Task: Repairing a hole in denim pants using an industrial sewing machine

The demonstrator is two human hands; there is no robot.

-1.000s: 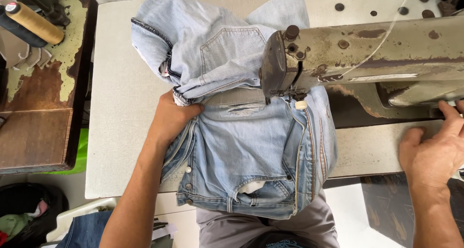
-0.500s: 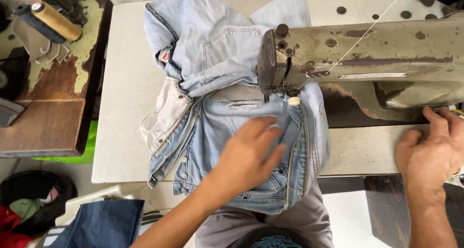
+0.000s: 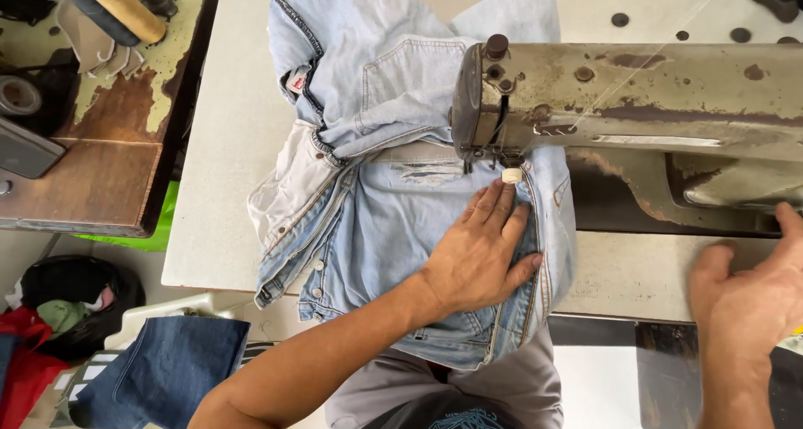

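Faded light-blue denim jeans (image 3: 376, 220) bunched under worn metal sewing machine (image 3: 636, 103); left hand (image 3: 481, 257) pressed flat on them, fingers spread. Right hand (image 3: 749, 299) open on the bench (image 3: 217, 170).

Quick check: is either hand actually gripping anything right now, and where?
Nothing is gripped. The left hand lies flat on the light blue jeans, just below the needle. The right hand rests open at the table edge.
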